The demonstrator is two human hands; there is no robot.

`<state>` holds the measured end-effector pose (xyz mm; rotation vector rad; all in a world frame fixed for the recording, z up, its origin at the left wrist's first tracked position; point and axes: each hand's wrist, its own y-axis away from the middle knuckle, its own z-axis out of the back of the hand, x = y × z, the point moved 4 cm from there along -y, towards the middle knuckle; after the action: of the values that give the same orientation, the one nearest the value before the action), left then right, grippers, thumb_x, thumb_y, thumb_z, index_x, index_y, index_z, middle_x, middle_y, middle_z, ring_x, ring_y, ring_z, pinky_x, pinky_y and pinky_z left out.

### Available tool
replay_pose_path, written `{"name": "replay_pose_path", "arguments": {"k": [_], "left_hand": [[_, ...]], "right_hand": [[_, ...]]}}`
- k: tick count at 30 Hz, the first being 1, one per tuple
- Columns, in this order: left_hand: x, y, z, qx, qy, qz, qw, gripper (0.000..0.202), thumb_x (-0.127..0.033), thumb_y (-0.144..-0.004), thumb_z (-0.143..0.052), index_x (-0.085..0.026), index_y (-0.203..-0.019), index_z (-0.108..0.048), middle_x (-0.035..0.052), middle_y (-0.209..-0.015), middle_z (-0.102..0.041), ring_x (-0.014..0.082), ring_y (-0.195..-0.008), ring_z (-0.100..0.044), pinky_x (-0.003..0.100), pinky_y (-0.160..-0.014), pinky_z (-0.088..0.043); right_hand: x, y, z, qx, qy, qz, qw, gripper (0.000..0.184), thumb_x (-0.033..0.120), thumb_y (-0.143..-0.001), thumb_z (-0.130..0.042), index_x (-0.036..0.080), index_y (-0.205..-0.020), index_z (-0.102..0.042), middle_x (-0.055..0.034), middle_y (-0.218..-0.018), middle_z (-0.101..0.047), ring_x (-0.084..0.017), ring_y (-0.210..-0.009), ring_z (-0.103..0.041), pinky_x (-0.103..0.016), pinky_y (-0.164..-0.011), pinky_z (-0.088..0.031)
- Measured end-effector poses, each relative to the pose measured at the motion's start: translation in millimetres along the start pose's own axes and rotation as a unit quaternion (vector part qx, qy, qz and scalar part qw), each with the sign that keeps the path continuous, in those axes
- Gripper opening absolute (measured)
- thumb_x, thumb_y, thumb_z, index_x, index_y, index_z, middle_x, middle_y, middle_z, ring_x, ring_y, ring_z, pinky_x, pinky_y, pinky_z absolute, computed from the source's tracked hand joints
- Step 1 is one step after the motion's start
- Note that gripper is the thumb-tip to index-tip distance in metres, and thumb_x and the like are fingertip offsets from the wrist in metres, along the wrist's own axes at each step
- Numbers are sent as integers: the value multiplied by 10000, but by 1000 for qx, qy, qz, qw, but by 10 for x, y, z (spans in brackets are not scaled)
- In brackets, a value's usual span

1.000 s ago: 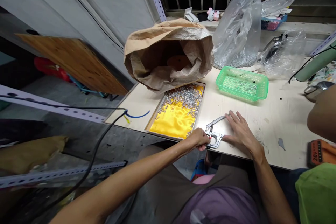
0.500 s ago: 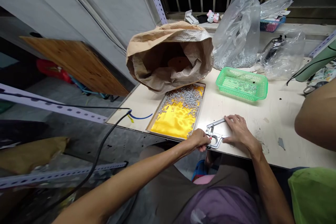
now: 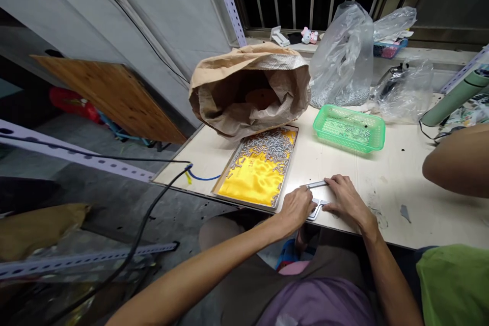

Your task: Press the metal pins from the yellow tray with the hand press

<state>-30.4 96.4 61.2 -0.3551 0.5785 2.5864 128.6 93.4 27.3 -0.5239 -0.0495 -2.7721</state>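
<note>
A grey metal tool with two arms (image 3: 317,209) lies at the front edge of the table. My left hand (image 3: 298,208) covers its joined left end, with the fingers closed on it; what the fingertips press is hidden. My right hand (image 3: 348,200) grips the free ends of both arms, fingers on the upper bar and thumb on the lower one. Just left of my left hand, a shallow tray (image 3: 278,202) holds a yellow cloth (image 3: 248,183) strewn with small silvery metal pieces (image 3: 273,145).
A green plastic basket (image 3: 349,145) with more small metal pieces stands beyond my hands. Behind the tray, an open brown paper sack (image 3: 214,117) overhangs it. A clear plastic bag (image 3: 342,56) rests at the back. Another person's arm (image 3: 456,163) reaches in from the right.
My left hand has shifted from the tool's lower left corner up over its joined end, hiding the spring and most of the frame. My right hand keeps its grip; the view has tilted slightly.
</note>
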Motion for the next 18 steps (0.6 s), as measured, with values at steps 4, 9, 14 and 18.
{"name": "replay_pose_path", "arguments": {"k": [4, 9, 14, 18], "left_hand": [[83, -103, 49, 14, 0, 38, 999, 314, -281, -914, -412, -114, -927, -678, 151, -948, -654, 238, -922, -629, 282, -756, -444], [253, -61, -100, 81, 45, 96, 991, 249, -325, -804, -562, -121, -838, -700, 149, -875, -685, 274, -892, -643, 288, -699, -444], [284, -23, -200, 80, 131, 115, 981, 215, -226, -784, -532, -122, -640, -653, 51, -540, -597, 178, -601, -619, 231, -577, -417], [343, -7, -274, 131, 254, 155, 946, 272, -233, -817, -507, -134, -571, -568, -32, -403, -469, 95, -377, -477, 190, -458, -374]], "right_hand": [[-4, 26, 3, 3, -6, -6, 1000, 684, 434, -664, -731, 203, -1268, -508, -122, -1142, -531, -304, -1061, -465, -459, -903, -431], [-4, 42, -12, 14, -8, -25, 1000, 758, 402, -607, -769, 170, -1276, -499, -136, -1170, -515, -315, -1097, -446, -459, -933, -426], [-14, 46, -41, 7, -9, -20, 1000, 756, 406, -625, -747, 179, -1293, -476, -140, -1207, -504, -319, -1134, -433, -466, -948, -420], [-23, 66, -59, 2, -6, -11, 1000, 772, 440, -648, -720, 209, -1330, -442, -141, -1249, -498, -330, -1164, -424, -489, -951, -408]]}}
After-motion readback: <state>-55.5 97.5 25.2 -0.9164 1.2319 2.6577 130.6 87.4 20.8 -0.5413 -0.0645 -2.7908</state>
